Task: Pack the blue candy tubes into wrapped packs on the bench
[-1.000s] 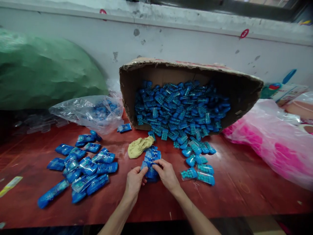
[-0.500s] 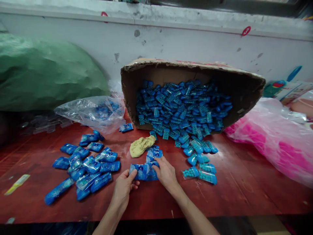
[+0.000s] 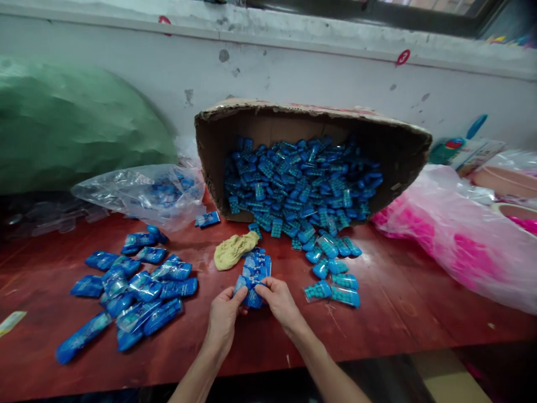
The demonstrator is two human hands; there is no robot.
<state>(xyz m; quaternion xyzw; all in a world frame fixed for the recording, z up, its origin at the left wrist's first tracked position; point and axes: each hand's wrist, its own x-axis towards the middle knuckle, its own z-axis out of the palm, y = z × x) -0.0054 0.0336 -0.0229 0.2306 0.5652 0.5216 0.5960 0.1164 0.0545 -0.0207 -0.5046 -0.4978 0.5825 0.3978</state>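
Observation:
My left hand (image 3: 223, 319) and my right hand (image 3: 280, 302) meet at the table's front middle, both pinching a blue packet (image 3: 253, 291) at the near end of a small stack of blue packets (image 3: 257, 265). A heap of filled blue packets (image 3: 133, 285) lies to the left of my left hand. A cardboard box (image 3: 390, 140) lies tipped on its side behind, and several small blue cases (image 3: 300, 187) spill out of it onto the red table (image 3: 398, 319). A few blue cases (image 3: 333, 280) lie just right of my right hand.
A crumpled yellow cloth (image 3: 233, 250) sits behind the stack. A clear plastic bag (image 3: 138, 193) with blue items lies left of the box, a green bag (image 3: 71, 129) behind it. A pink plastic bag (image 3: 461, 235) covers the right side. A white wall (image 3: 293, 67) closes the back.
My left hand had drawn a packet out to the left half a second ago; now it is back at the stack, fingertips meeting my right hand's. The view shifted slightly.

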